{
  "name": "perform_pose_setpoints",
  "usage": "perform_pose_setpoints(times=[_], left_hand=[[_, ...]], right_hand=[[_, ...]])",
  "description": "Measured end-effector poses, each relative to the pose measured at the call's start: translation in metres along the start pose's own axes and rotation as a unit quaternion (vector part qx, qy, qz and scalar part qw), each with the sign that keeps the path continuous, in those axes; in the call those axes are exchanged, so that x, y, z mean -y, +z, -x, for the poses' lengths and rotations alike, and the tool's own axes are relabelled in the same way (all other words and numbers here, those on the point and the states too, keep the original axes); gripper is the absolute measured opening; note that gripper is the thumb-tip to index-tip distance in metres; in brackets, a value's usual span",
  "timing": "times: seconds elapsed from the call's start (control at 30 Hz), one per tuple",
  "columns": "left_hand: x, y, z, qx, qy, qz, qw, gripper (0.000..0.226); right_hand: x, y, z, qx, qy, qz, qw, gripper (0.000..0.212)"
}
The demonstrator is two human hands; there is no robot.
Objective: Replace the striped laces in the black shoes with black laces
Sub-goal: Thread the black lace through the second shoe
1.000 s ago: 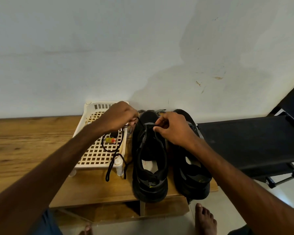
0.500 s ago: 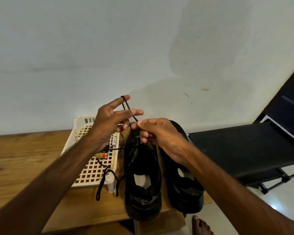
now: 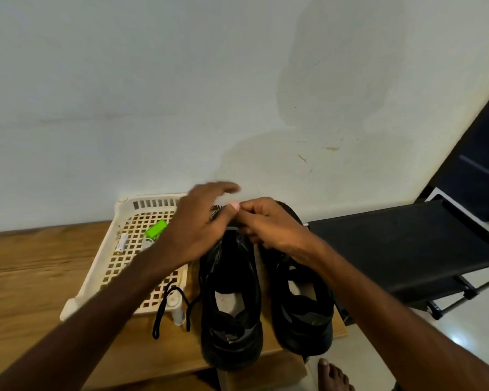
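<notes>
A: Two hands at the toe end of the black shoe (image 3: 229, 311) beside the basket (image 3: 124, 206). What changed?

B: Left hand (image 3: 198, 224) has dropped from its raised pull. Half a second back the lace ran over its fingers. Now the fingers are stretched and blurred, and I cannot tell whether they grip anything.

A: Right hand (image 3: 268, 225)?

B: Thumb and forefinger pinched at the eyelets, likely on the black lace (image 3: 157, 323). Its slack hangs off the basket's near corner. Striped lace (image 3: 215, 213) lies by the basket's far corner. I read it as one pass drawn through and the next eyelet due.
</notes>
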State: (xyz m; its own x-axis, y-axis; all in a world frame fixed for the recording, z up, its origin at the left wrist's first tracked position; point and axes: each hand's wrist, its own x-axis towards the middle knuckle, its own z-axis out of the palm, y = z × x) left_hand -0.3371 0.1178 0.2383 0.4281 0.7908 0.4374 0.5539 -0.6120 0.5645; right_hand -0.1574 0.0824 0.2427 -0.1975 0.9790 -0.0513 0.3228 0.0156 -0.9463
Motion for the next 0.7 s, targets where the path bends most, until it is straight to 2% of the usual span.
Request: perform_pose_setpoints(times=[0.03,0.1,0.2,0.27,0.47,0.53,0.6,0.7], left_hand=[[-0.004,0.004,0.002,0.042,0.025,0.018,0.999,0.026],[-0.003,0.008,0.002,0.078,0.018,0.046,0.996,0.028],[0.018,0.0,-0.005,0.1,-0.023,-0.007,0.995,0.032],[0.034,-0.008,-0.01,0.085,-0.048,-0.033,0.995,0.03],[0.072,-0.018,-0.008,0.037,-0.133,-0.146,0.98,0.029],[0.08,-0.021,-0.011,0.0,-0.161,-0.21,0.964,0.031],[0.084,-0.025,-0.013,-0.005,-0.186,-0.252,0.95,0.032],[0.078,-0.024,-0.009,0.027,-0.154,-0.235,0.959,0.023]], right_hand=[[0.001,0.002,-0.001,0.002,-0.006,-0.008,1.0,0.035],[0.0,-0.001,-0.001,0.002,-0.017,-0.011,1.0,0.035],[-0.004,-0.01,-0.003,-0.025,0.005,0.008,1.0,0.027],[-0.009,-0.017,-0.006,-0.048,0.04,0.014,0.998,0.018],[-0.022,-0.03,-0.011,-0.089,0.1,0.111,0.985,0.013],[-0.025,-0.033,-0.011,-0.126,0.094,0.132,0.979,0.011],[-0.027,-0.034,-0.011,-0.16,0.073,0.185,0.967,0.019],[-0.028,-0.03,-0.014,-0.147,0.057,0.236,0.959,0.022]])
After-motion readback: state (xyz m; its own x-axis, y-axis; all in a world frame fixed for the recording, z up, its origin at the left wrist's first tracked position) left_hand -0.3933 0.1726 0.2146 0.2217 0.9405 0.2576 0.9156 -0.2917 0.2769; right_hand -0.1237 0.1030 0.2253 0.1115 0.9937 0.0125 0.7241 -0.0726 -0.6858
